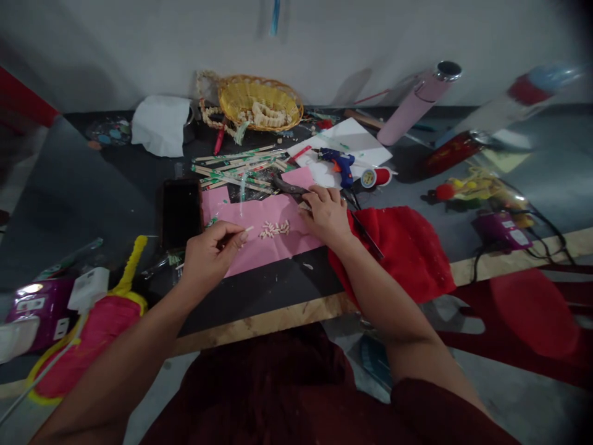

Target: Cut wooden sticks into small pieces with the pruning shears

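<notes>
My left hand (210, 253) pinches a short pale stick piece (249, 229) between thumb and forefinger, above the left part of a creased pink paper sheet (250, 213). Several small cut stick pieces (274, 230) lie heaped on the paper between my hands. At the sheet's right side, my right hand (327, 213) is bent with its fingers drawn together at a small pale thing, mostly hidden. A dark-handled tool (291, 185) lies by its fingertips. Past the wrist, a thin dark blade-like strip (368, 236) crosses a red cloth (403, 253); whether it belongs to that tool I cannot tell.
Behind the paper lie printed flat sticks (241, 167), a blue glue gun (340, 164) and a red thread spool (382, 177). A wicker basket (227, 93) stands at the wall, a pink flask (412, 108) right of it. A phone (180, 213) lies left.
</notes>
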`<act>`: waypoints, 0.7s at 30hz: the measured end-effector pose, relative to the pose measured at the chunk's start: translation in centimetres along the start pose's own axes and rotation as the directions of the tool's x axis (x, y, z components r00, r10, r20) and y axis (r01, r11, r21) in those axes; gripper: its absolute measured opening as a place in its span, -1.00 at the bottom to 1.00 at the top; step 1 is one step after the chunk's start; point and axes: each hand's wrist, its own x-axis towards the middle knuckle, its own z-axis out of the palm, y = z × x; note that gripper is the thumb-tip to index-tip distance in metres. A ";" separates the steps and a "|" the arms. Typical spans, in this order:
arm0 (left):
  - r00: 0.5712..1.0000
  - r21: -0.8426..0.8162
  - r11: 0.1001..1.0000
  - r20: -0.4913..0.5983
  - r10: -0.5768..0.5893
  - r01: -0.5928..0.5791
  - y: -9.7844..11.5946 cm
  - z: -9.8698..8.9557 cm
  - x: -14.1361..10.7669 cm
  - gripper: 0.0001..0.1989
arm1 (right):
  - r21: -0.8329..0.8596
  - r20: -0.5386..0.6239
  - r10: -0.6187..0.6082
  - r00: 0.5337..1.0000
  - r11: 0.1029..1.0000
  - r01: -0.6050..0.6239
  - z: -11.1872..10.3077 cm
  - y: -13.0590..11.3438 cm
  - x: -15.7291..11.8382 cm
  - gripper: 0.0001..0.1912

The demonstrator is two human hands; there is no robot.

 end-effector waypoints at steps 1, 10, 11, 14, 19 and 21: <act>1.000 -0.002 1.000 0.006 -0.002 0.002 -0.1 0.1 0.0 -0.88 | 0.002 -0.013 -0.023 1.000 1.000 0.023 -0.2 -0.2 0.0 -0.68; 0.998 0.039 0.999 0.060 -0.034 0.031 -0.2 0.2 0.0 -0.78 | 0.179 0.087 -0.310 0.947 0.940 0.292 0.2 -2.7 -0.5 -0.68; 0.997 0.044 0.998 0.063 -0.036 0.034 -0.2 0.2 0.0 -0.77 | 0.168 0.105 -0.306 0.946 0.943 0.287 0.2 -3.0 -0.6 -0.68; 0.997 0.048 0.998 0.069 -0.031 0.027 -0.2 0.2 0.0 -0.76 | 0.138 0.138 -0.291 0.947 0.952 0.273 0.2 -3.6 -0.7 -0.71; 0.996 0.074 0.997 0.087 -0.011 0.004 -0.5 0.4 -0.1 -0.78 | 0.153 0.120 -0.279 0.953 0.953 0.260 0.5 -3.5 -0.7 -0.79; 0.996 0.100 0.995 0.089 0.002 -0.011 -0.6 0.5 -0.1 -0.79 | 0.179 0.092 -0.278 0.956 0.949 0.259 0.5 -3.4 -0.6 -0.83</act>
